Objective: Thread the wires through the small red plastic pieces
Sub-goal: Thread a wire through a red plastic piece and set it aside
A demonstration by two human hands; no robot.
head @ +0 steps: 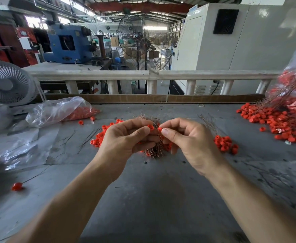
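Note:
Over the middle of the grey table [152,190], my left hand [126,137] grips a bundle of thin copper-coloured wires [152,149] and pinches a small red plastic piece [150,127] at its fingertips. Close beside it, my right hand [185,137] pinches another small red piece [160,129] between thumb and forefinger. The two pieces almost touch. Loose red pieces [99,135] lie behind my left hand, and a small cluster [225,144] lies right of my right hand. Whether a wire passes through either held piece is hidden.
A large heap of red pieces with wires [280,120] spills from a clear bag at the far right. Another clear bag of red pieces [64,111] lies at the left, behind it a white fan [8,83]. One wired piece [17,186] and stray wires [87,139] lie left.

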